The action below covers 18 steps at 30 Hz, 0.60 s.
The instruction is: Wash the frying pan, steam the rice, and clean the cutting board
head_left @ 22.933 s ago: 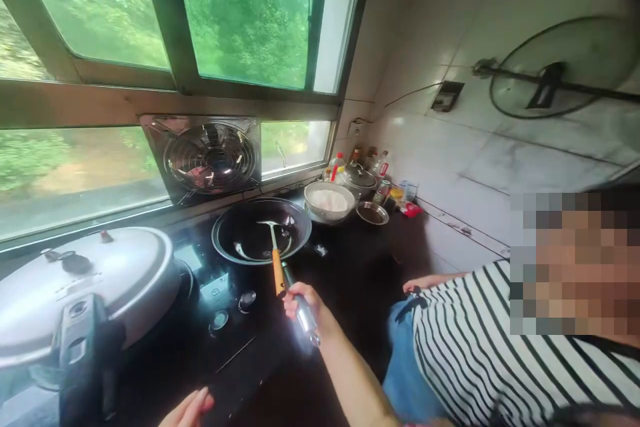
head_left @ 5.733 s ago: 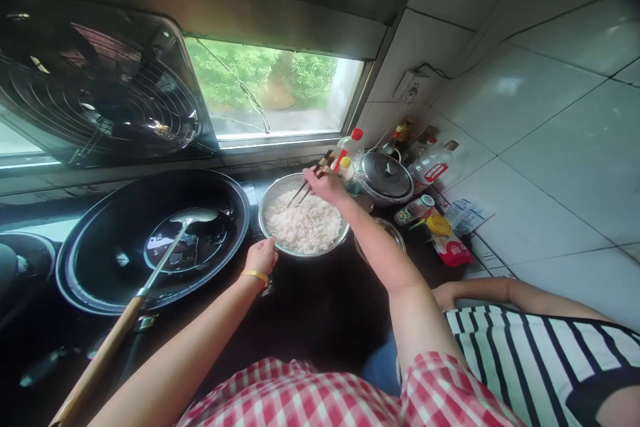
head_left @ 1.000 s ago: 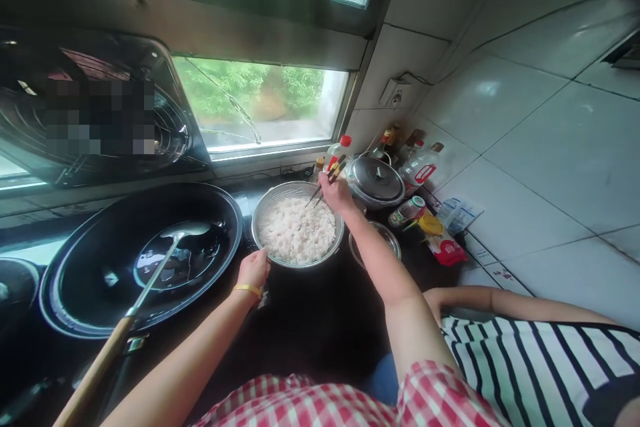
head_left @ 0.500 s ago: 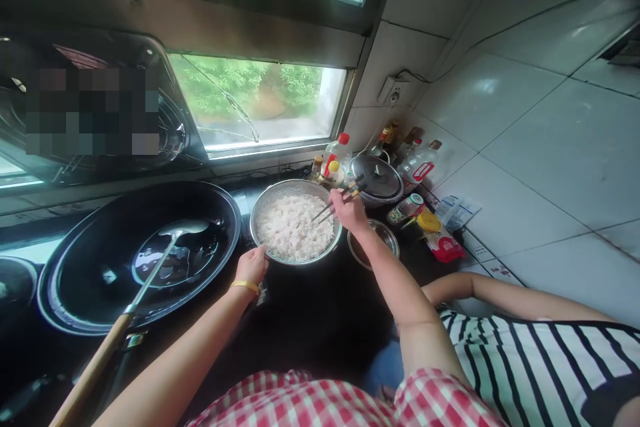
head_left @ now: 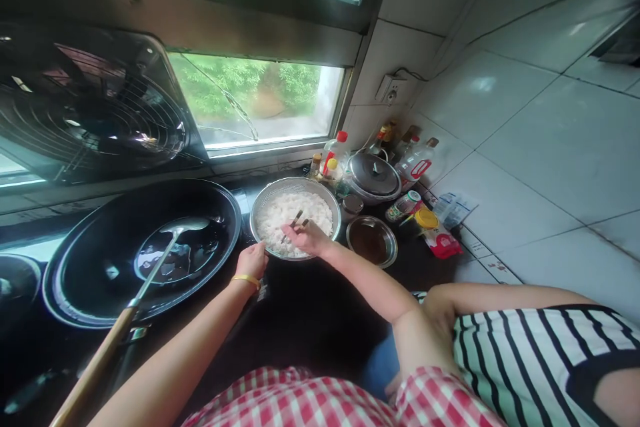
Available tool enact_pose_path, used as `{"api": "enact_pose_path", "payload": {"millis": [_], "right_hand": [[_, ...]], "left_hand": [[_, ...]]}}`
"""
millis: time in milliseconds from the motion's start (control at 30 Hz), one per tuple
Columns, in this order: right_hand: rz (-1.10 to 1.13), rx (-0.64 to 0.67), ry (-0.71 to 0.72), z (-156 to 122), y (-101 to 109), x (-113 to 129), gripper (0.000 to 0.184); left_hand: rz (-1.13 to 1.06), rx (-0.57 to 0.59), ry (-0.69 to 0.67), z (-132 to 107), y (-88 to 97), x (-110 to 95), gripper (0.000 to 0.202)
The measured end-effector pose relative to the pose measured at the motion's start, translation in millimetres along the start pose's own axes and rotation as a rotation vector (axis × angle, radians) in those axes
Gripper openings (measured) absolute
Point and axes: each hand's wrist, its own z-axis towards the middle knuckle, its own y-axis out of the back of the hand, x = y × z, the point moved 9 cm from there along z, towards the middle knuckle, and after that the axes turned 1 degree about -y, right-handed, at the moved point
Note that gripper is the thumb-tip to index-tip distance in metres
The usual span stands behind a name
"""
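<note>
A metal strainer basket (head_left: 334,203) full of white rice (head_left: 305,203) stands on the dark counter. Its near left rim is pinched by my left hand (head_left: 251,260), which wears a yellow band at the wrist. Over the near part of the rice, my right hand (head_left: 307,238) is closed round a pair of dark chopsticks (head_left: 296,219). Their tips point down into the rice and are partly hidden by my fingers. Right of the strainer sits a metal bowl (head_left: 373,240) of brown liquid.
On the left, a large black wok (head_left: 90,253) holds a wooden-handled ladle (head_left: 120,330). Behind the rice stand bottles (head_left: 334,150) and a lidded pot (head_left: 375,177). A can (head_left: 403,205) and a red packet (head_left: 443,243) lie rightward. A person in a striped shirt (head_left: 525,347) is close on my right.
My right hand has moved left and nearer to me with the chopsticks, from the strainer's right side to its near middle. My left hand stays on the rim.
</note>
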Motion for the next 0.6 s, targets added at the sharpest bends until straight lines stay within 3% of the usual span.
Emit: {"api": "enact_pose_path", "payload": {"millis": [133,300,467,600], "right_hand": [[0.025,-0.154,-0.041,-2.8,16.2,0.5,0.042],[-0.004,-0.068,-0.04,-14.4,11.6,-5.2,0.04],[0.063,-0.239,-0.152,-32.5,37.0,-27.3,0.038],[0.033,-0.171,-0.143,-35.6,34.3,-33.0,0.04]], "left_hand": [[0.005,0.007,-0.017,-0.1,0.2,-1.7,0.023],[0.001,0.005,-0.012,-0.4,1.0,-0.5,0.022],[-0.013,0.006,-0.017,1.1,1.1,1.2,0.021],[0.015,0.003,-0.03,3.3,1.9,1.7,0.023]]}}
